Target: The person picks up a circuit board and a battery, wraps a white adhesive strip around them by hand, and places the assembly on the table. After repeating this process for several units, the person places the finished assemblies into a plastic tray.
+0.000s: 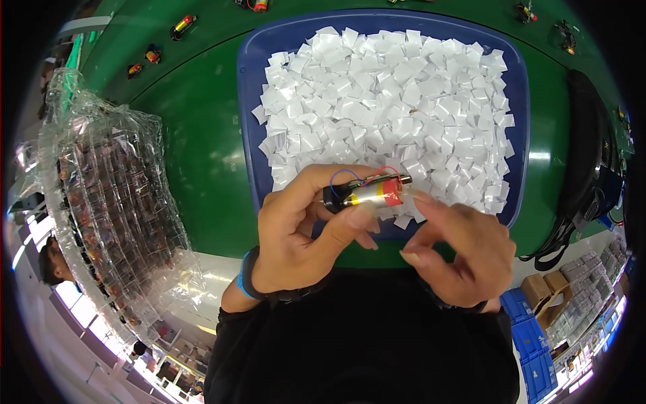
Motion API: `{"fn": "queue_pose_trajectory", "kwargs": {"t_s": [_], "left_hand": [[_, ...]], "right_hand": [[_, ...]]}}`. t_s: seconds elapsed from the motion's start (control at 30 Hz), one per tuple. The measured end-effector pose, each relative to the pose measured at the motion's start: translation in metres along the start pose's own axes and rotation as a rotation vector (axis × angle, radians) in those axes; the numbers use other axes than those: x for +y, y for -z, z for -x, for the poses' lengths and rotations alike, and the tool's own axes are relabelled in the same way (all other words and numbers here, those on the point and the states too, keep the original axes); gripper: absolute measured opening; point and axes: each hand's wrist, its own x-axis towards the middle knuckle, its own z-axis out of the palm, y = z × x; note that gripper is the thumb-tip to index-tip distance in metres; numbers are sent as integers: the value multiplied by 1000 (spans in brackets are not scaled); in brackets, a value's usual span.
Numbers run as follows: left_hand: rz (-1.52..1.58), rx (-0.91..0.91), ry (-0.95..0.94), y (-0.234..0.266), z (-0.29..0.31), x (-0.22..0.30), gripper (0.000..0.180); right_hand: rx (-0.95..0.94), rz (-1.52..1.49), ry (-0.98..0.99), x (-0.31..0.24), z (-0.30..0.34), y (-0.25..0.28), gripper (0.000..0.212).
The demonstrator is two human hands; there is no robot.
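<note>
Held in my left hand (306,225) is a small cylindrical battery cell (374,194) with a silver and yellow wrap, a red band on its right end and a black cap on its left. A blue wire loops over the cap and a red wire over the red end, beside a thin circuit board along the top. My right hand (464,249) is just right of the red end, its index fingertip close to it and its thumb apart below. Whether that fingertip touches the cell, I cannot tell. Beneath both hands is a blue tray (250,145) heaped with small white square pieces (383,101).
The tray stands on a green table (202,148). At left is a clear plastic blister pack (114,175) of many small parts. More wired cells (182,27) lie along the far side. A black bag (585,148) is at right, with blue crates (535,343) below it.
</note>
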Motion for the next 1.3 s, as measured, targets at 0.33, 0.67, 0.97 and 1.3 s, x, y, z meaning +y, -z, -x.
{"fn": "queue_pose_trajectory", "kwargs": {"t_s": [0.33,0.67,0.97,1.3], "left_hand": [[-224,-38,-177,2,2,-3,31],[-103,55,-80,-4,-4,-3,31],[523,-50,446,-2,-7,8,29],[311,-92,382,5,-5,3,26]], "right_hand": [[-40,22,135,8,12,-17,58],[-71,-54,-97,-13,8,-19,53],[205,199,199,4,-4,-21,32],[49,302,240,7,-8,-4,30]]}}
